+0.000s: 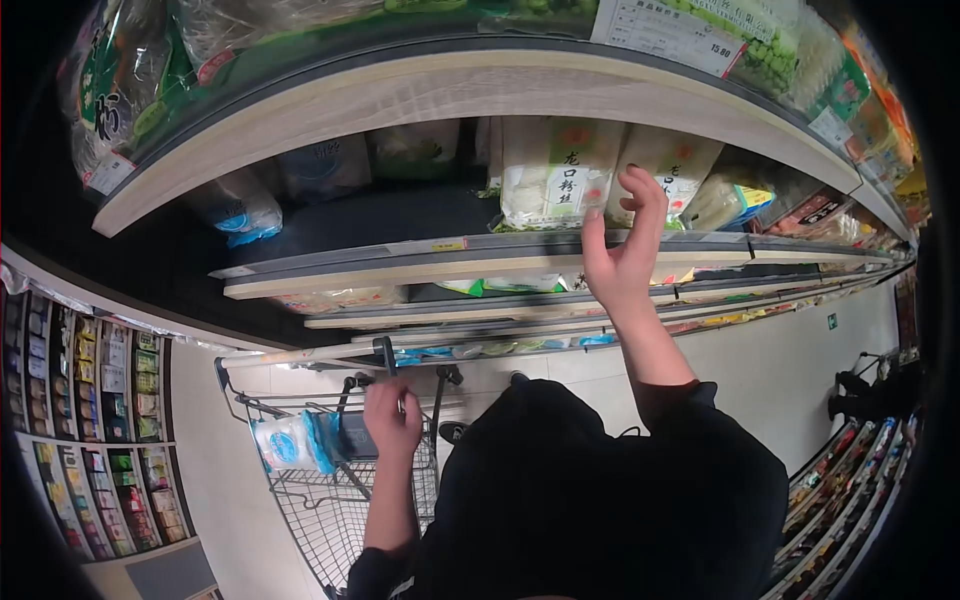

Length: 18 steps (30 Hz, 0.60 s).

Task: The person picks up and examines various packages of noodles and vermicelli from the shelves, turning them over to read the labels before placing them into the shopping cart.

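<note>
My right hand (628, 240) is raised at the shelf edge with its thumb and fingers apart and nothing between them. Its fingertips overlap the pale bags of dried vermicelli noodles (555, 180) standing upright on the shelf; a second vermicelli bag (672, 165) is partly hidden behind the fingers. Lower down, my left hand (393, 418) has its fingers curled in, just below the end of the cart's handle (300, 355). A wire shopping cart (320, 510) is beneath that hand. Inside the cart lies a white and blue bag (290, 443).
Above runs a wood-edged shelf (480, 80) with more bags and a price label (665, 38). A blue and white bag (240, 208) sits left on the lower shelf (450, 262). Stocked racks (95, 420) stand far left, others (850, 480) far right. Tiled floor (235, 520) surrounds the cart.
</note>
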### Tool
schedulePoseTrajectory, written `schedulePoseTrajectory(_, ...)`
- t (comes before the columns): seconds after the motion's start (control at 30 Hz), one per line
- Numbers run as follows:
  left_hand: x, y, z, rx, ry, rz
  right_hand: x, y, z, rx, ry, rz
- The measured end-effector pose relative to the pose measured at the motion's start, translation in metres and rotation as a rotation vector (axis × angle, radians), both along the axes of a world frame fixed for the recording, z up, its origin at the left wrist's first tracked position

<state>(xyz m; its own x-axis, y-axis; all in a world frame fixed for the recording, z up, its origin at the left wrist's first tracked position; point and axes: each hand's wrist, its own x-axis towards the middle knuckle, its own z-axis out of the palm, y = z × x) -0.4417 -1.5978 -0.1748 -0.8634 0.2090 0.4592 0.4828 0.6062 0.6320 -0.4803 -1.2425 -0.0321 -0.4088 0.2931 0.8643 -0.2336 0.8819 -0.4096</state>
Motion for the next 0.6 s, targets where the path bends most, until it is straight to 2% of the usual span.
schedulePoseTrajectory(0.03,-0.013,0.026,0.024,0.033,0.074,-0.083,0.000,0.007,0.002,-0.001,-0.017,-0.029)
schedulePoseTrajectory(0.1,-0.033,0.075,0.083,0.109,0.275,-0.237,-0.004,0.015,-0.001,-0.068,-0.028,0.058)
schedulePoseTrajectory(0.17,-0.055,0.110,0.118,0.164,0.407,-0.299,-0.003,0.021,-0.006,-0.110,-0.044,0.115)
schedulePoseTrajectory(0.23,-0.083,0.140,0.141,0.184,0.389,-0.285,-0.003,0.020,-0.004,-0.134,-0.053,0.153)
schedulePoseTrajectory(0.4,-0.130,0.197,0.171,0.297,-0.201,-0.318,0.007,0.013,0.004,-0.111,-0.173,0.127)
schedulePoseTrajectory(0.43,-0.139,0.203,0.163,0.445,-0.269,-0.381,0.006,0.013,0.004,-0.120,-0.139,0.161)
schedulePoseTrajectory(0.53,-0.144,0.207,0.166,0.528,-0.395,-0.340,0.012,0.012,0.004,-0.139,-0.119,0.382)
schedulePoseTrajectory(0.57,-0.143,0.207,0.170,0.571,-0.421,-0.397,0.014,0.009,0.009,-0.079,-0.131,0.328)
schedulePoseTrajectory(0.6,-0.141,0.205,0.176,0.511,-0.486,-0.396,0.014,0.006,0.007,-0.098,-0.106,0.317)
